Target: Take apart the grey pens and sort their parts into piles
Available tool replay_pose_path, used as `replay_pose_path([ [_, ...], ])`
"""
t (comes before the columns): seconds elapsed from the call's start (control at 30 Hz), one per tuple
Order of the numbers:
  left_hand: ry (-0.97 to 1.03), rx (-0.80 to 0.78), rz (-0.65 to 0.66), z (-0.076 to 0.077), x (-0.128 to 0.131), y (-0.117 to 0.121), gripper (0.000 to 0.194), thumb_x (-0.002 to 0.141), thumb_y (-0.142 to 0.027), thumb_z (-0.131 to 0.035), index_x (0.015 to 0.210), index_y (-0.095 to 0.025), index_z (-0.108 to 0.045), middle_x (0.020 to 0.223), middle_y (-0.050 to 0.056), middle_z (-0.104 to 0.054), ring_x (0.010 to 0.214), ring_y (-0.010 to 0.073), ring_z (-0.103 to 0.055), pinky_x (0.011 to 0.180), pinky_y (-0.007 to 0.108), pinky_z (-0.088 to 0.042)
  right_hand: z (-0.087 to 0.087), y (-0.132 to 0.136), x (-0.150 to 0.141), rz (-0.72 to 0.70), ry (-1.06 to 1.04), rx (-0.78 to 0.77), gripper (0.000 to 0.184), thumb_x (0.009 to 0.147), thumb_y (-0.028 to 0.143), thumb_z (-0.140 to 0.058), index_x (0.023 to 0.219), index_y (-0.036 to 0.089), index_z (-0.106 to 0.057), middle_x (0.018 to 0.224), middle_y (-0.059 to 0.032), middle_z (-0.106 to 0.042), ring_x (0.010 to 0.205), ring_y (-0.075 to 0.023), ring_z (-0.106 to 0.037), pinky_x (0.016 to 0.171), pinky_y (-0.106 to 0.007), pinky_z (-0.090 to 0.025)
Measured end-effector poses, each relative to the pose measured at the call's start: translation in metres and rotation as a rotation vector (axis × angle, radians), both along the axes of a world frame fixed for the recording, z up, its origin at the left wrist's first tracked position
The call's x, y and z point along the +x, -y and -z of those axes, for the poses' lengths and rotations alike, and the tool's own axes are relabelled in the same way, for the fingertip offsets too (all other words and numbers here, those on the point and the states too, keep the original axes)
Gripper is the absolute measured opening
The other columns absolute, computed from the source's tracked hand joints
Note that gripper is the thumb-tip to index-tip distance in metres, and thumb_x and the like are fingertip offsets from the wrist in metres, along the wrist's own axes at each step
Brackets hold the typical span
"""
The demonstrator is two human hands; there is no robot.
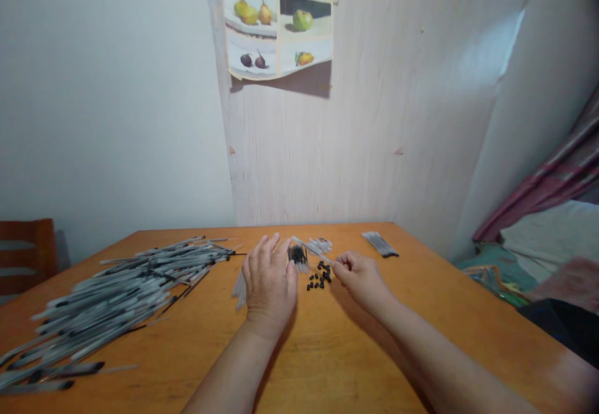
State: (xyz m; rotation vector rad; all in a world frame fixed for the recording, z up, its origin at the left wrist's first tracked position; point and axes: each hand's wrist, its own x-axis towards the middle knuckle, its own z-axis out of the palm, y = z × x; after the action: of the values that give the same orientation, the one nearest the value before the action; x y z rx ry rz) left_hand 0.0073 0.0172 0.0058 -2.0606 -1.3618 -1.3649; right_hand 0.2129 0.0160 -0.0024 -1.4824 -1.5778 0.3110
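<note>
My left hand (270, 277) is spread, palm down, over the middle of the table, its thumb beside a small row of dark thin sticks (298, 254). Partly hidden under its left side lie clear tubes (240, 290). My right hand (358, 275) is closed in a pinch on the near end of a whitish pen barrel (311, 249), which slants away to the left. Several small black plugs (320, 277) lie loose between the hands. Just behind the barrel is a little group of short clear caps (324, 244).
A large heap of grey-white pens with black ends (135, 289) covers the table's left side. At the back right, a neat row of similar pens (380, 244) lies side by side. A wooden chair (28, 252) stands at far left; a bed (556, 252) is at right.
</note>
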Motion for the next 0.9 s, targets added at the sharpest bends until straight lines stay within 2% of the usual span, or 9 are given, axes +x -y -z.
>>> replay_pose_path([
  [0.17, -0.038, 0.014, -0.044, 0.002, -0.003, -0.003, 0.039, 0.089, -0.022, -0.052, 0.127, -0.018, -0.057, 0.139, 0.015, -0.054, 0.135, 0.0329, -0.04, 0.11, 0.052, -0.03, -0.014, -0.01, 0.009, 0.182, 0.276, -0.079, 0.024, 0.087, 0.036, -0.051, 0.072, 0.021, -0.063, 0.068, -0.0054, -0.066, 0.067, -0.0185, -0.059, 0.058, -0.027, -0.031],
  [0.3, -0.042, 0.021, -0.06, 0.004, -0.007, -0.006, 0.038, 0.088, -0.026, -0.053, 0.126, -0.019, -0.057, 0.138, 0.015, -0.054, 0.134, 0.0334, -0.041, 0.109, 0.052, -0.031, -0.018, -0.023, 0.034, 0.345, 0.451, -0.176, 0.03, 0.092, 0.039, -0.045, 0.085, 0.021, -0.068, 0.081, -0.0098, -0.071, 0.079, -0.0219, -0.064, 0.061, -0.028, -0.035],
  [0.47, -0.06, 0.053, -0.069, 0.007, -0.013, -0.011, 0.037, 0.087, -0.026, -0.055, 0.124, -0.022, -0.057, 0.137, 0.013, -0.055, 0.134, 0.0331, -0.042, 0.109, 0.052, -0.031, 0.004, -0.042, 0.078, 0.506, 0.449, -0.338, 0.034, 0.094, 0.039, -0.04, 0.093, 0.021, -0.069, 0.091, -0.0113, -0.072, 0.085, -0.0245, -0.068, 0.066, -0.03, -0.041],
  [0.53, -0.072, 0.057, -0.081, 0.01, -0.015, -0.013, 0.037, 0.087, -0.026, -0.056, 0.123, -0.022, -0.058, 0.136, 0.013, -0.055, 0.134, 0.0333, -0.042, 0.108, 0.052, -0.032, 0.016, -0.049, 0.093, 0.562, 0.454, -0.343, 0.036, 0.096, 0.038, -0.037, 0.095, 0.02, -0.068, 0.093, -0.0127, -0.073, 0.085, -0.0258, -0.068, 0.066, -0.032, -0.043],
  [0.67, -0.084, 0.059, -0.104, 0.016, -0.016, -0.016, 0.035, 0.087, -0.027, -0.057, 0.122, -0.022, -0.059, 0.135, 0.013, -0.057, 0.133, 0.0334, -0.043, 0.108, 0.052, -0.032, 0.031, -0.058, 0.116, 0.569, 0.449, -0.414, 0.035, 0.095, 0.037, -0.037, 0.1, 0.019, -0.068, 0.097, -0.0154, -0.073, 0.089, -0.0287, -0.069, 0.069, -0.035, -0.046],
  [0.9, -0.117, 0.032, -0.123, 0.02, -0.02, -0.021, 0.032, 0.087, -0.031, -0.056, 0.117, -0.022, -0.062, 0.132, 0.013, -0.059, 0.132, 0.0332, -0.044, 0.107, 0.052, -0.033, 0.041, -0.064, 0.133, 0.566, 0.461, -0.435, 0.038, 0.095, 0.037, -0.034, 0.105, 0.02, -0.066, 0.098, -0.0157, -0.073, 0.093, -0.0296, -0.069, 0.073, -0.038, -0.048],
])
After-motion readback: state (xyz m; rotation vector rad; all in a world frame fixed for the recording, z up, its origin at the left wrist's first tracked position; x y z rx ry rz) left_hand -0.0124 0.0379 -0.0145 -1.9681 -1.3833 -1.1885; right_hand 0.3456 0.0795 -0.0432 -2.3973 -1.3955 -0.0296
